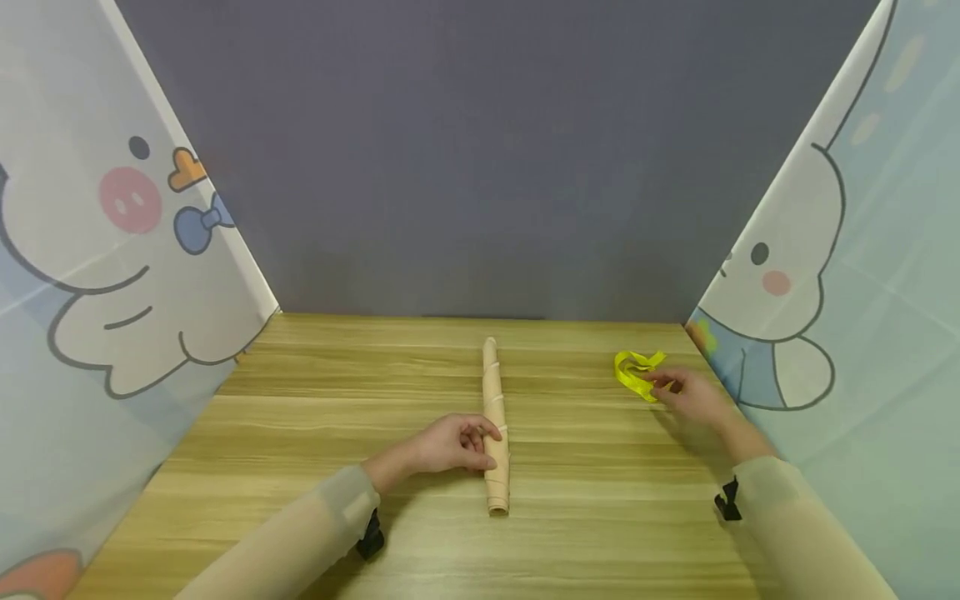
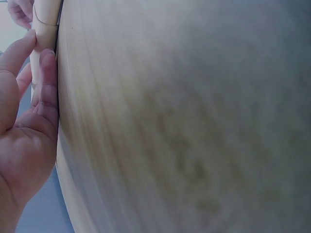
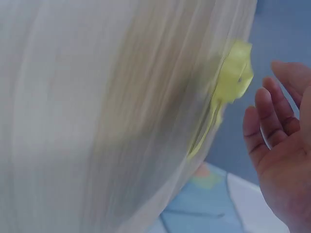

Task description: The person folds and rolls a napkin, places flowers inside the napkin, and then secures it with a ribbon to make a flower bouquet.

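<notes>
A slim tube of rolled beige sheet (image 1: 492, 400), like paper or thin leather, lies lengthwise on the wooden table, with slanting edges wound along it. My left hand (image 1: 450, 443) holds it near its lower half, thumb and forefinger against it. In the left wrist view, the fingers of the left hand (image 2: 31, 111) lie along the tube (image 2: 44, 36). On the right lies a loosely looped yellow ribbon (image 1: 628, 375). My right hand (image 1: 693, 396) reaches over its right edge, fingers bent loosely. The right wrist view shows a gap between the ribbon (image 3: 233, 75) and the right hand (image 3: 282, 131).
The wooden table (image 1: 360, 358) ends at a dark grey back panel (image 1: 480, 167). Cartoon-printed cloths stand along the left (image 1: 75, 333) and right (image 1: 885, 250) sides. Black straps sit under both sleeve cuffs.
</notes>
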Demonstrator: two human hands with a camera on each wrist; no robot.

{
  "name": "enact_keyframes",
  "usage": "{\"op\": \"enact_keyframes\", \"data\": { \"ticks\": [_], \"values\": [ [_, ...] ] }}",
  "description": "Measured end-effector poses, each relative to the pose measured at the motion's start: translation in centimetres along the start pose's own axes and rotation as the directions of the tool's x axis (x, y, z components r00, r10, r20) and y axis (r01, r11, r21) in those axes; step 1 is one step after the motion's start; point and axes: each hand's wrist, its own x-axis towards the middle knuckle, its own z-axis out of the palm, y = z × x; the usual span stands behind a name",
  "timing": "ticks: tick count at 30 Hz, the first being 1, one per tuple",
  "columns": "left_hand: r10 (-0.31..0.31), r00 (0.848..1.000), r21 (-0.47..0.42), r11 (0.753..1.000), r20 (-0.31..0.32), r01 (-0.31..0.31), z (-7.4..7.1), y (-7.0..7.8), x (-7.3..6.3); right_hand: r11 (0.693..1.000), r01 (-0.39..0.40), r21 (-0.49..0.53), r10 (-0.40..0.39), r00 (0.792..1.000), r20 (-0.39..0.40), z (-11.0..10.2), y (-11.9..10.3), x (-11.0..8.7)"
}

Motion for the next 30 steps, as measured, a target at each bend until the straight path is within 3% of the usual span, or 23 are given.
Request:
{"op": "enact_keyframes", "data": {
  "ticks": [4,10,13,20,24,30],
  "values": [
    [-0.003,1.000,0.001,1.000,-0.003,0.003,-0.1,0.3,-0.1,0.999,-0.033,0.004,0.033,0.999,0.008,-0.9,1.6,-0.4],
    [-0.004,1.000,-0.005,1.000,0.001,0.004,0.0,0.4,-0.2,0.999,0.003,-0.041,-0.003,1.000,0.011,-0.9,3.0,-0.5],
    [0.000,1.000,-0.012,1.000,0.001,0.000,0.0,0.3,-0.2,0.998,-0.013,-0.066,0.015,0.999,0.038,-0.7,3.1,-0.5],
    [-0.002,1.000,-0.016,1.000,0.003,0.002,-0.1,0.2,-0.1,0.989,-0.062,-0.137,0.073,0.994,0.078,-0.5,2.3,-0.5],
    [0.006,1.000,-0.006,1.000,0.002,-0.006,-0.1,0.2,0.0,0.989,-0.090,-0.119,0.100,0.992,0.080,-0.5,1.5,0.1],
    [0.009,1.000,0.009,1.000,0.010,-0.009,-0.1,0.1,0.0,0.996,-0.024,-0.086,0.030,0.997,0.068,-0.9,-1.6,1.8]
  ]
}}
